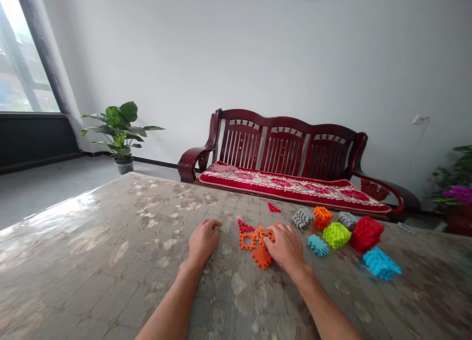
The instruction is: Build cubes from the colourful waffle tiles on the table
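My left hand (204, 239) rests on the table left of the orange pieces, its fingers loosely bent and apart, holding nothing. My right hand (285, 245) has its thumb and fingers closed on an orange interlocking puzzle tile (271, 235), partly hidden by the fingers. Beside it lie a square orange frame tile (247, 241) with an open middle and a solid orange tile (261, 258) with notched edges. A red triangular piece (245, 226) lies just behind the frame tile. Another red triangular piece (273, 208) lies farther back, apart from the others.
Right of my right hand stand stacks of notched tiles: grey (303, 218), orange (322, 217), lime green (337, 235), light blue (317, 245), red (367, 233) and bright blue (381, 264). The patterned table (110, 241) stands before a wooden bench (280, 143). A potted plant (123, 128) is at left.
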`<state>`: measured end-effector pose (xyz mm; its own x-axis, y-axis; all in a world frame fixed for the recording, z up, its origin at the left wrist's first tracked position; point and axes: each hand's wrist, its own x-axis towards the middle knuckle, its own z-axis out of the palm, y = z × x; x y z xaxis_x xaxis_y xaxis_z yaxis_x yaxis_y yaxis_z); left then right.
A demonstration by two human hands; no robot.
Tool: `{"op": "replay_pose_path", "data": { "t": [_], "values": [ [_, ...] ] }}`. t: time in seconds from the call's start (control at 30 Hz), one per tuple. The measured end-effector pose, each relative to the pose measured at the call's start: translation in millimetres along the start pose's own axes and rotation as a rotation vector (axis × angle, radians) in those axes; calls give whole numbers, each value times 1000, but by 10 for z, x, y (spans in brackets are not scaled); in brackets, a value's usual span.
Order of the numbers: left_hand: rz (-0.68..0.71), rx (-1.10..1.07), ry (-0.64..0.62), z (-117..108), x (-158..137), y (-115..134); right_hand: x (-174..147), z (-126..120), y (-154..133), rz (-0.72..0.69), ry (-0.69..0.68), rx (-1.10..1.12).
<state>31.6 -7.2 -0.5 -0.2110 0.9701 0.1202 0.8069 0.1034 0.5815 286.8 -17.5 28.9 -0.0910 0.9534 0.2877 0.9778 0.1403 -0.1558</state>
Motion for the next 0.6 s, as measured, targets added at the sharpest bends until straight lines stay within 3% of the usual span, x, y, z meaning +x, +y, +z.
{"op": "replay_pose_path", "data": {
  "t": [0.3, 0.6],
  "values": [
    [1, 10, 3, -22, -14, 18, 38, 72, 27, -124, -96, 91],
    [8, 10, 15, -22, -21, 27, 9, 22, 148, 37, -53, -23]
  ]
}}
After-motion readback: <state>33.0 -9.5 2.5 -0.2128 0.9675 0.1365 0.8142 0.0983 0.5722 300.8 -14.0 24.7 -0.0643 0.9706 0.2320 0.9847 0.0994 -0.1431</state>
